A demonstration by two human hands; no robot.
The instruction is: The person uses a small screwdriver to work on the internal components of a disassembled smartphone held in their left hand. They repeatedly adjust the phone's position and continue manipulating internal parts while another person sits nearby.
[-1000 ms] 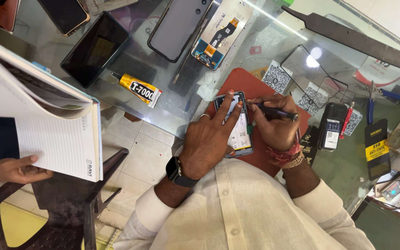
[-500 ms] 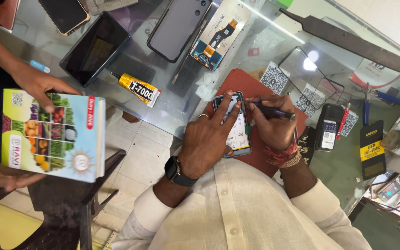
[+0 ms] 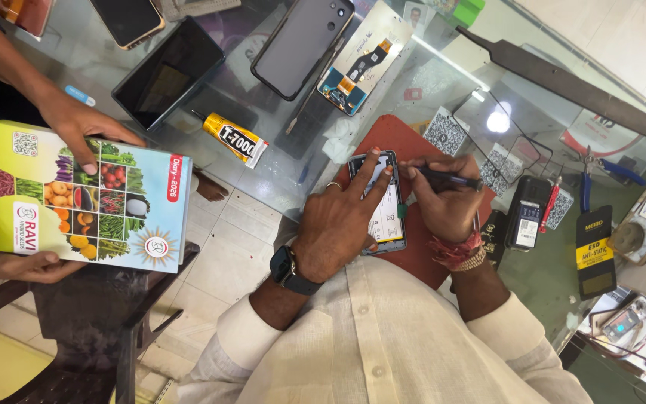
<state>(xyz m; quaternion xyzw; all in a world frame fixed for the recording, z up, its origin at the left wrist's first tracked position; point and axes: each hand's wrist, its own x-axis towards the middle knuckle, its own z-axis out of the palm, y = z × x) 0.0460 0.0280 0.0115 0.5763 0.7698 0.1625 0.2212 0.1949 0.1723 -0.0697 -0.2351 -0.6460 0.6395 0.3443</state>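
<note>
An opened phone (image 3: pixel 389 217) lies on a red mat (image 3: pixel 413 258) on the glass table. My left hand (image 3: pixel 338 224), with a dark watch on its wrist, presses down on the phone, two fingers stretched along its upper end. My right hand (image 3: pixel 443 206), with red thread bands at the wrist, grips a thin black tool (image 3: pixel 450 178). The tool's tip points left at the phone's top edge.
Another person at the left holds a colourful book (image 3: pixel 91 198) with both hands. On the glass table (image 3: pixel 443 75) lie a yellow glue tube (image 3: pixel 235 140), a dark phone (image 3: pixel 302 45), a screen part (image 3: pixel 364 60), a tablet (image 3: pixel 167 73), pliers (image 3: pixel 586 179) and a long black bar (image 3: pixel 562 82). A dark chair (image 3: pixel 91 329) stands below left.
The other person has closed the open white-paged book and turned its colourful cover up, lowering it slightly. My hands have stayed on the phone and tool.
</note>
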